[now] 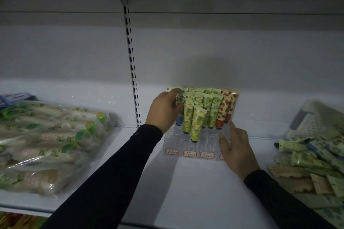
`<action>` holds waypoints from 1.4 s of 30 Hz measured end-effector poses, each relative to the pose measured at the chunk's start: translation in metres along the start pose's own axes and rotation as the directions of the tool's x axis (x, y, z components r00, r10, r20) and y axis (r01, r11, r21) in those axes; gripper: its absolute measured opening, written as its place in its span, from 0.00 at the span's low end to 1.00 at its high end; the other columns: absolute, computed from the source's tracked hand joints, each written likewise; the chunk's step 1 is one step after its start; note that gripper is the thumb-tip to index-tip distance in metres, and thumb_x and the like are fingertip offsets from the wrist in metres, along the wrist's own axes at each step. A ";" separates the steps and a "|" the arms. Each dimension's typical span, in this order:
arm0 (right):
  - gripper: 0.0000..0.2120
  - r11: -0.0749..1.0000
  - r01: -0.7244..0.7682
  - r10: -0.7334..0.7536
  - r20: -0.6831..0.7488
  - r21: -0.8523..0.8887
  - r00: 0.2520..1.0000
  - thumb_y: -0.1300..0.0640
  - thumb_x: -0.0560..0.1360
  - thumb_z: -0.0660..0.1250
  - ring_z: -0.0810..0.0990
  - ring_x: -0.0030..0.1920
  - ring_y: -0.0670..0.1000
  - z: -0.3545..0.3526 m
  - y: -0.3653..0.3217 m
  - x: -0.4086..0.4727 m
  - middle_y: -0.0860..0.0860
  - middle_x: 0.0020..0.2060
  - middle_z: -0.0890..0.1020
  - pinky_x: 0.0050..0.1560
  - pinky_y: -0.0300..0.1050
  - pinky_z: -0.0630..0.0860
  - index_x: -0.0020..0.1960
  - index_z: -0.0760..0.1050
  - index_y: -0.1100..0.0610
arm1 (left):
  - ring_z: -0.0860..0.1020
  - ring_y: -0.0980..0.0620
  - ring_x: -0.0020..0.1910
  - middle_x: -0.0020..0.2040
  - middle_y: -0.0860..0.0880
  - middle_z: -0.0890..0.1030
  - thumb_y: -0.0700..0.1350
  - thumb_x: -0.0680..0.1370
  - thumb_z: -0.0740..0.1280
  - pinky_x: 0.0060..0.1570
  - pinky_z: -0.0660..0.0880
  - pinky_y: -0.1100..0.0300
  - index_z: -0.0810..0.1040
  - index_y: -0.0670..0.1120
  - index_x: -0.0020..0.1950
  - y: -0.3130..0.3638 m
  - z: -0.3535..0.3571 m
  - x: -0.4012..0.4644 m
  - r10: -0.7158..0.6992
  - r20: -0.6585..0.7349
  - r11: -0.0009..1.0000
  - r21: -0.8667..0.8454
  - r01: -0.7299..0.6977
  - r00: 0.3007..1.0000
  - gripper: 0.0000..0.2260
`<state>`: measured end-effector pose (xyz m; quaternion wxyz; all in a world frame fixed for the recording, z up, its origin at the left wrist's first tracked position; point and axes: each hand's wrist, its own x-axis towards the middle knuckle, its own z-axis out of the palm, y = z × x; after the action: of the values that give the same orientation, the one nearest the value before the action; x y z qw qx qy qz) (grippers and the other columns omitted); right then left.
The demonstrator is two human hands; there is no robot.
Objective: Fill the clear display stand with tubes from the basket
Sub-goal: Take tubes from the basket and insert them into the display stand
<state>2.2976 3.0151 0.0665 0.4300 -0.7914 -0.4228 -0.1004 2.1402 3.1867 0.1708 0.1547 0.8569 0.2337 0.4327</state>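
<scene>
The fingers (176,92) of the left hand (164,110) curl over the top of a tube (179,98) at the far left of the clear stand (186,136), with the thumb against the tube's near side, so the tube is pinched between them. The fingers (224,142) of the right hand (237,149) lie nearly straight and spread, pressed flat on the stand's near right corner, holding nothing.

The stand sits on the white shelf (195,182), between the two hands, with red-edged labels (189,153) along its near edge. Its far rows hold upright tubes: yellow-green ones (196,122) to the left and middle, green ones (213,111) beside them, red ones (223,111) at the right. The nearest rows look unfilled.

The basket (312,117) lies tipped at the far right, with loose tubes (305,161) spilled near it. Clear bags of packets (46,135) rest at the left.
</scene>
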 end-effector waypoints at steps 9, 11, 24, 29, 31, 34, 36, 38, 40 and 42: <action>0.36 1.000 -0.004 0.005 -0.026 0.015 1.000 0.40 0.75 0.52 0.73 0.62 0.58 -0.002 -0.006 -0.004 0.63 0.59 0.72 0.62 0.56 0.75 0.75 0.63 0.63 | 0.76 0.48 0.40 0.41 0.45 0.80 0.42 0.75 0.70 0.43 0.74 0.57 0.73 0.48 0.66 0.005 -0.009 0.005 -0.024 0.098 1.000 0.006 0.023 0.995 0.19; 0.36 0.999 -0.019 0.020 -0.020 0.035 1.000 0.40 0.75 0.52 0.74 0.62 0.58 -0.003 -0.007 -0.003 0.62 0.59 0.72 0.62 0.56 0.75 0.75 0.63 0.63 | 0.75 0.48 0.39 0.41 0.46 0.80 0.42 0.75 0.70 0.41 0.72 0.59 0.73 0.48 0.66 0.005 -0.010 0.007 -0.025 0.121 1.000 0.008 0.024 0.992 0.19; 0.26 0.999 -0.040 0.041 0.046 -0.030 0.998 0.46 0.79 0.57 0.72 0.62 0.58 -0.006 -0.007 0.000 0.61 0.63 0.70 0.61 0.48 0.72 0.73 0.64 0.59 | 0.72 0.50 0.40 0.43 0.47 0.76 0.44 0.80 0.65 0.41 0.64 0.62 0.75 0.48 0.65 0.003 -0.018 0.019 0.069 0.208 0.989 0.112 -0.094 0.976 0.14; 0.23 0.996 -0.086 0.089 0.096 -0.037 0.991 0.49 0.80 0.57 0.70 0.62 0.57 -0.010 -0.013 0.000 0.57 0.65 0.68 0.60 0.47 0.69 0.72 0.63 0.55 | 0.72 0.53 0.42 0.50 0.46 0.81 0.44 0.80 0.65 0.42 0.64 0.67 0.75 0.48 0.67 0.002 -0.023 0.026 0.053 0.267 0.991 0.104 -0.084 0.962 0.15; 0.27 0.998 -0.060 0.061 0.070 -0.023 0.996 0.45 0.79 0.57 0.72 0.62 0.57 -0.009 -0.015 -0.003 0.60 0.63 0.70 0.61 0.49 0.72 0.73 0.64 0.58 | 0.73 0.54 0.43 0.53 0.46 0.82 0.45 0.81 0.65 0.44 0.65 0.66 0.75 0.48 0.67 0.002 -0.025 0.029 0.042 0.297 0.992 0.099 -0.074 0.954 0.15; 0.35 0.999 -0.046 0.046 0.017 0.029 0.999 0.40 0.76 0.54 0.76 0.60 0.59 -0.008 -0.011 -0.005 0.62 0.59 0.72 0.62 0.55 0.75 0.74 0.64 0.63 | 0.74 0.53 0.44 0.55 0.46 0.82 0.46 0.81 0.64 0.46 0.67 0.65 0.76 0.49 0.66 0.000 -0.027 0.034 0.021 0.335 0.994 0.095 -0.056 0.942 0.14; 0.36 0.999 -0.032 0.032 0.007 0.033 0.999 0.40 0.75 0.54 0.76 0.59 0.58 -0.008 -0.010 -0.006 0.63 0.58 0.73 0.61 0.55 0.75 0.74 0.63 0.63 | 0.74 0.53 0.43 0.52 0.47 0.81 0.46 0.81 0.64 0.45 0.67 0.65 0.77 0.49 0.66 0.000 -0.028 0.035 0.015 0.348 0.994 0.099 -0.053 0.937 0.13; 0.35 0.999 -0.018 0.018 -0.008 0.042 1.000 0.42 0.75 0.54 0.75 0.59 0.57 -0.009 -0.013 -0.006 0.63 0.57 0.73 0.60 0.55 0.76 0.74 0.63 0.64 | 0.73 0.53 0.43 0.48 0.50 0.78 0.45 0.81 0.64 0.45 0.66 0.65 0.77 0.49 0.66 0.001 -0.027 0.036 0.012 0.354 0.993 0.104 -0.052 0.935 0.13; 0.34 0.999 -0.017 0.017 -0.006 0.041 1.000 0.42 0.76 0.54 0.75 0.59 0.58 -0.009 -0.013 -0.005 0.63 0.56 0.74 0.60 0.54 0.76 0.74 0.64 0.65 | 0.74 0.53 0.43 0.46 0.52 0.76 0.45 0.81 0.64 0.45 0.66 0.66 0.77 0.49 0.66 0.002 -0.027 0.035 0.014 0.356 0.992 0.113 -0.058 0.934 0.13; 0.34 0.999 -0.021 0.020 0.007 0.046 1.000 0.42 0.76 0.54 0.75 0.59 0.59 -0.008 -0.012 -0.006 0.63 0.56 0.74 0.60 0.51 0.75 0.74 0.64 0.65 | 0.76 0.51 0.45 0.47 0.50 0.79 0.45 0.81 0.64 0.46 0.66 0.65 0.77 0.48 0.66 0.001 -0.027 0.035 0.021 0.358 0.991 0.118 -0.068 0.934 0.13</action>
<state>2.2868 3.0091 0.0755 0.4476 -0.7859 -0.4183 -0.0836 2.1369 3.2061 0.2103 0.1289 0.9342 0.2097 0.2581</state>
